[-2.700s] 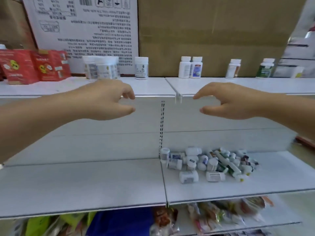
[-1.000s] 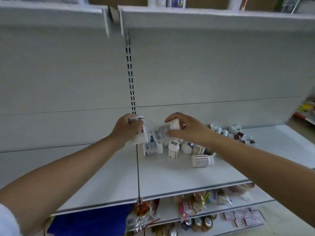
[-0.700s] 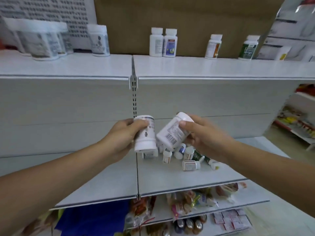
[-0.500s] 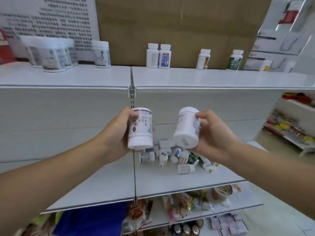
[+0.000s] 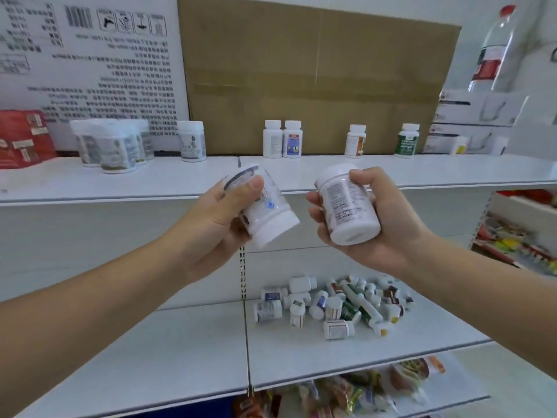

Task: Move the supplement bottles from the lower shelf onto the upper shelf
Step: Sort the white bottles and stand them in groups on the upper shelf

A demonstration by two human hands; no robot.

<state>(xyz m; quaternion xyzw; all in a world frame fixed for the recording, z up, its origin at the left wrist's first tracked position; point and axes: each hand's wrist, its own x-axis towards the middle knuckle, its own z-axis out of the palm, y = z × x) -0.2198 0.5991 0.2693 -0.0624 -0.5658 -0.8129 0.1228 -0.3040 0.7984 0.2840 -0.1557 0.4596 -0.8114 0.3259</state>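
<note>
My left hand [image 5: 211, 224] grips a white supplement bottle [image 5: 265, 215], tilted with its cap down and to the right. A second white bottle [image 5: 346, 206] is held in my right hand [image 5: 382, 224], cap end toward me. Both bottles hang in front of the upper shelf's edge [image 5: 422, 184], above the lower shelf [image 5: 301, 354]. A heap of several small bottles [image 5: 331, 303] lies on the lower shelf. Several bottles [image 5: 283, 140] stand upright at the back of the upper shelf.
On the upper shelf, large white tubs [image 5: 114, 146] and red packets [image 5: 21, 140] stand at the left, boxes [image 5: 470, 125] at the right. Cardboard [image 5: 316, 79] lines the back. Snack packs [image 5: 346, 390] fill the shelf below.
Both hands reached down to the heap, each took a white bottle, and lifted it up to the level of the upper shelf's edge. The bottles have turned in my hands.
</note>
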